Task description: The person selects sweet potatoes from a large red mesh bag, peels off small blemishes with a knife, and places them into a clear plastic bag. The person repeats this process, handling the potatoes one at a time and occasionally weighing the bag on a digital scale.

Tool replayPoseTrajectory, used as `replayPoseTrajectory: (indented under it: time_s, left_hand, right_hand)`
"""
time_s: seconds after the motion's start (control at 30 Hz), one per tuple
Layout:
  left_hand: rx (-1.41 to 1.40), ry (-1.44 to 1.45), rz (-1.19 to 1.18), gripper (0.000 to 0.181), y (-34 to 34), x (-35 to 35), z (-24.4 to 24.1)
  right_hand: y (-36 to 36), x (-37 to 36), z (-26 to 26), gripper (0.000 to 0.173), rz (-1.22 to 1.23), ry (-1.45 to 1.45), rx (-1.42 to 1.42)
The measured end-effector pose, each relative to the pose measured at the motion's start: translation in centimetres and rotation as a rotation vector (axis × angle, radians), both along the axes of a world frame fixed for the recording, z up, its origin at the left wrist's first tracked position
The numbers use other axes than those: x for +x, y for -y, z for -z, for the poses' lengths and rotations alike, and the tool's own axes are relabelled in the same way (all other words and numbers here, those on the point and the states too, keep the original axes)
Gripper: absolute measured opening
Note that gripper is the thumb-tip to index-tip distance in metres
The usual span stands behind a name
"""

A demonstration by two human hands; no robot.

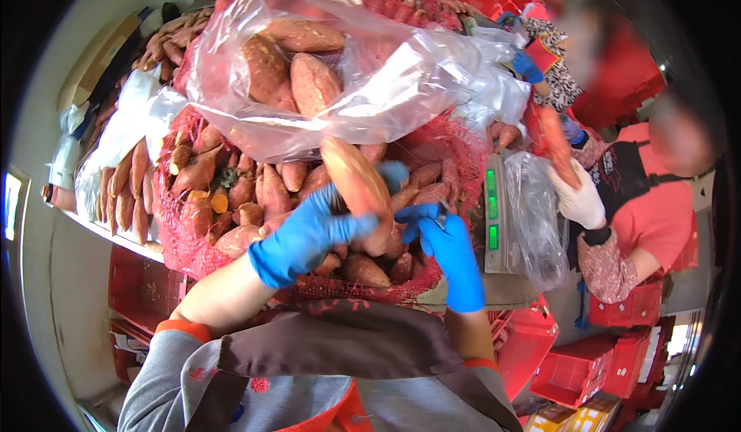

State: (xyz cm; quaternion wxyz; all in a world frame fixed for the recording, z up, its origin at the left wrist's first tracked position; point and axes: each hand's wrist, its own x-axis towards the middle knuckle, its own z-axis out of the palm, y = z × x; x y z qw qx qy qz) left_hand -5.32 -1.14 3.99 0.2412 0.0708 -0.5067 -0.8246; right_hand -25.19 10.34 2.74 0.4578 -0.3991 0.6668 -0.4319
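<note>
My left hand [315, 229], in a blue glove, is closed around a large sweet potato [356, 180] and blurred by motion. Close on its right, my right hand [443, 235], also blue-gloved, pinches a small dark metal tool [443, 215], too small to identify. Both hands are above a red mesh sack [185, 258] full of sweet potatoes, some with cut or broken ends showing orange flesh. Beyond them lies an open clear plastic bag [399, 99] with several large sweet potatoes [312, 84] inside. The held potato's far end is near the bag's edge.
Right of the sack stands a scale [495, 218] with green displays, a clear plastic bag [535, 218] on it. A co-worker's white-gloved hand [579, 197] holds a sweet potato. Another person's blue-gloved hand [527, 66] is farther back. Sweet potatoes lie in rows at left; red crates [573, 368] stand lower right.
</note>
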Motion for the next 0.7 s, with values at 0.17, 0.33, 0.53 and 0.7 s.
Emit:
replayPoseTrajectory:
  time_s: [0.17,0.33,0.53,0.7]
  left_hand:
    - [0.683,-0.304,0.077,0.057,1.0,-0.6,2.0]
    - [0.72,-0.377,0.054,0.055,-0.1,-0.6,2.6]
    - [0.722,-0.336,0.104,0.057,-1.6,-0.1,1.5]
    - [0.513,-0.234,0.05,0.064,-1.1,0.1,0.9]
  right_hand:
    - [-0.6,4.0,2.4,0.021,0.219,-0.036,-0.414]
    - [1.3,6.2,3.4,0.022,0.324,-0.195,-0.633]
    - [2.4,3.8,8.7,0.021,0.376,-0.024,-0.424]
    - [1.2,3.7,5.3,0.023,0.415,0.303,-0.227]
